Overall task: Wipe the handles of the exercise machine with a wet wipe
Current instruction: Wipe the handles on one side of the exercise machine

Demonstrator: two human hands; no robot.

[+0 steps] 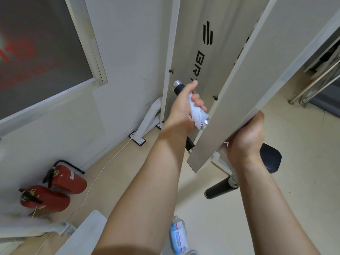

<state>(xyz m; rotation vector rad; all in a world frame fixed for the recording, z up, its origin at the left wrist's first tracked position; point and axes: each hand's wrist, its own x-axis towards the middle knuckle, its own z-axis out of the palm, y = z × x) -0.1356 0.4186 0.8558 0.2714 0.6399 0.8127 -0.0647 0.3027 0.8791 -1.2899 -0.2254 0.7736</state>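
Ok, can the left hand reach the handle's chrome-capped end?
Probably yes: the left hand grips the wet wipe round the handle, and the bare black stretch to the chrome cap has nothing across it.

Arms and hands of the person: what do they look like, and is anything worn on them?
The left forearm and right forearm are bare to the frame's edge: no sleeves. The left hand and right hand wear no gloves; no watch or band on either wrist. The beam hides the right fingers.
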